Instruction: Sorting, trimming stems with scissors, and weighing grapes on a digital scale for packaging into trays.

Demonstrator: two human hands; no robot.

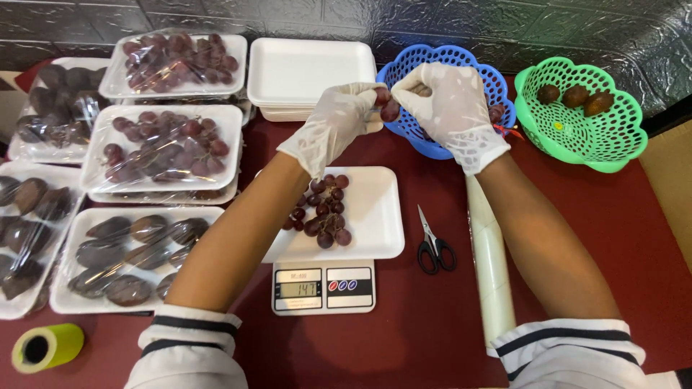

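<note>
Both gloved hands are raised together above the table: left hand pinches a small cluster of red grapes between fingertips and thumb, and right hand closes on the same cluster from the other side, fingers curled and pressed around it. That cluster hangs in the air at the near edge of the blue basket, above the far end of the weighing tray. Nearest the person, a digital scale sits on the dark red table, its display lit. A white foam tray rests on the scale and carries a bunch of red grapes on its left half. Just right of the scale lie black-handled scissors, blades shut, and beside them a roll of clear film lying lengthwise under the right forearm. A yellow-green tape roll lies at the near left corner. Left of the scale stand wrapped trays of dark fruit and, further back, wrapped trays of red grapes. A stack of empty white trays stands at the far centre. A green basket at the far right holds three brown fruits.
</note>
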